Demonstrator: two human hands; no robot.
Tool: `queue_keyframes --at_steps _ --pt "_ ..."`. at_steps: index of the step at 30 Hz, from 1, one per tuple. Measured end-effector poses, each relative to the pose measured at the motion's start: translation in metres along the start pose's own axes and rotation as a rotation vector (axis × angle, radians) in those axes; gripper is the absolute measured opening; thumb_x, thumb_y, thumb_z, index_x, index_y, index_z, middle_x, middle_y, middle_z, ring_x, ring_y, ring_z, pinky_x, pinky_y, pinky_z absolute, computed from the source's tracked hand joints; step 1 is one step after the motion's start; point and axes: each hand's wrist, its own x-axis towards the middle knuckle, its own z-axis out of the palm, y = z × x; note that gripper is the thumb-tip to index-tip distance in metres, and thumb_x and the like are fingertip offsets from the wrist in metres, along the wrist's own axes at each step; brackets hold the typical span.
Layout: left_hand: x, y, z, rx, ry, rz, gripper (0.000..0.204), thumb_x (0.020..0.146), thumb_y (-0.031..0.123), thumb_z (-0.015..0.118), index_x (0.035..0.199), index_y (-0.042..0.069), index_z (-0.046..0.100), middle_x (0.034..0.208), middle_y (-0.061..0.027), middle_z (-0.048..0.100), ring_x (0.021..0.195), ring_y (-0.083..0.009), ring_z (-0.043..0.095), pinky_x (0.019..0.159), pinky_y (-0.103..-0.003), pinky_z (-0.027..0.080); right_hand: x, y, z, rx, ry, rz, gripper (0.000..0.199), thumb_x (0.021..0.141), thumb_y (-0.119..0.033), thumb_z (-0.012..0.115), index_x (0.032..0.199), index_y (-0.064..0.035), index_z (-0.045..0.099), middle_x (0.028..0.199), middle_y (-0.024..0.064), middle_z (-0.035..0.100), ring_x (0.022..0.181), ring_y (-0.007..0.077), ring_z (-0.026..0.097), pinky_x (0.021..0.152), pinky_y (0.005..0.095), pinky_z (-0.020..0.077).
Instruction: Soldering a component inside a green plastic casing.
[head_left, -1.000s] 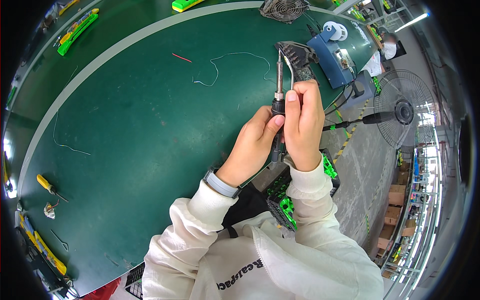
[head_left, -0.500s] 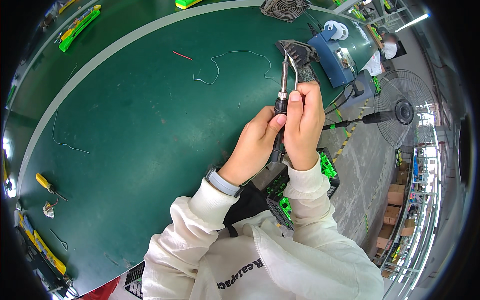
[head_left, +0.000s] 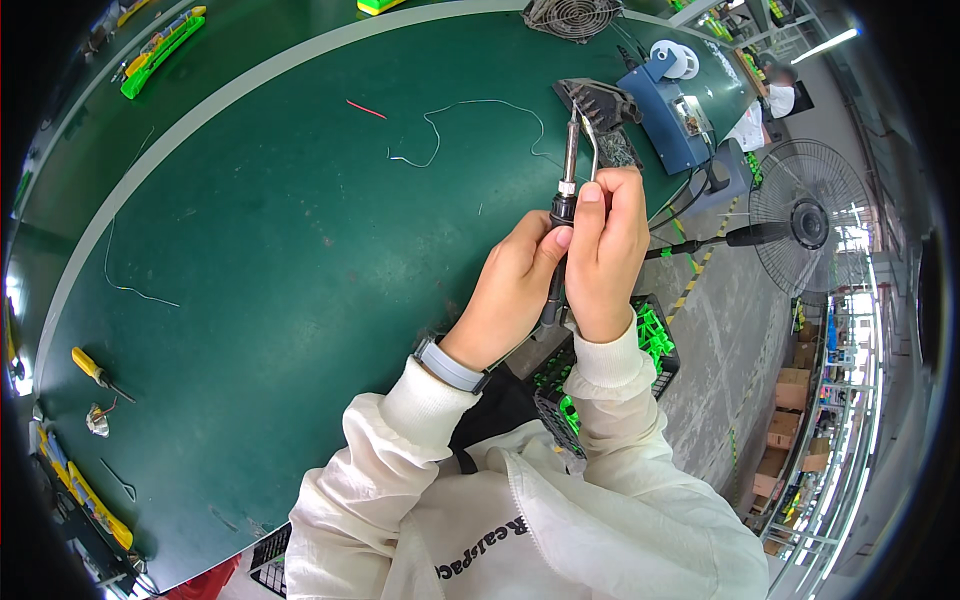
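My left hand point(head_left: 508, 290) is closed round the black handle of a soldering iron point(head_left: 571, 155), its metal shaft pointing away from me. Close beside it, my right hand point(head_left: 612, 262) pinches a thin bent metal tool, which looks like tweezers point(head_left: 594, 148). The far ends of both tools almost meet in front of a dark iron stand point(head_left: 608, 102); whether they touch is too small to tell. Just below the stand lies a grey, rough cleaning pad point(head_left: 618, 150). Anything tiny held between the tips cannot be made out.
Across the green table point(head_left: 300, 220) lie a thin pale wire point(head_left: 437, 140), a short red wire point(head_left: 366, 109) and a yellow-handled screwdriver point(head_left: 90, 366). A blue machine with a white spool point(head_left: 668, 118) stands far right. Beyond the edge are a fan point(head_left: 806, 222) and a crate of green parts point(head_left: 655, 338).
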Motion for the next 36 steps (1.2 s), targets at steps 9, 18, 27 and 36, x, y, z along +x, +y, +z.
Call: queue_keyframes --at_steps 9,18,27,36 --pt "-0.0006 0.0053 -0.0018 0.071 0.010 -0.012 0.017 0.095 0.015 0.049 0.091 -0.002 0.050 0.065 -0.0113 0.050 0.056 -0.0150 0.043 0.053 -0.031 0.040 -0.0021 -0.0016 0.0018 0.013 0.001 0.059 0.009 0.091 -0.008 0.048 0.089 -0.0012 0.042 0.079 0.0099 0.045 0.062 0.0207 0.049 0.056 0.0334 0.0418" --pt "0.0002 0.0038 -0.0013 0.046 0.017 0.005 0.018 0.095 0.014 0.049 0.092 -0.003 0.051 0.066 -0.0119 0.052 0.057 -0.0147 0.044 0.055 -0.030 0.041 -0.0012 -0.0027 0.0015 -0.005 0.003 0.057 0.009 0.089 -0.005 0.050 0.088 -0.0012 0.042 0.079 0.0102 0.045 0.062 0.0215 0.049 0.056 0.0337 0.0422" --pt "0.0001 0.0017 -0.0015 0.013 0.002 -0.021 0.018 0.096 0.015 0.048 0.091 -0.002 0.051 0.064 -0.0096 0.050 0.058 -0.0117 0.042 0.054 -0.029 0.039 -0.0006 0.0015 0.0016 -0.007 0.011 0.007 0.010 0.090 -0.007 0.051 0.088 -0.0013 0.042 0.079 0.0108 0.045 0.064 0.0234 0.049 0.057 0.0346 0.0417" --pt "0.0015 0.0013 -0.0041 -0.112 -0.080 -0.085 0.018 0.097 0.014 0.047 0.098 -0.004 0.050 0.077 -0.0047 0.055 0.069 -0.0067 0.047 0.062 -0.025 0.043 -0.0007 0.0001 0.0011 -0.010 0.010 0.044 0.010 0.091 -0.008 0.050 0.088 -0.0014 0.042 0.079 0.0109 0.046 0.064 0.0239 0.050 0.057 0.0354 0.0422"
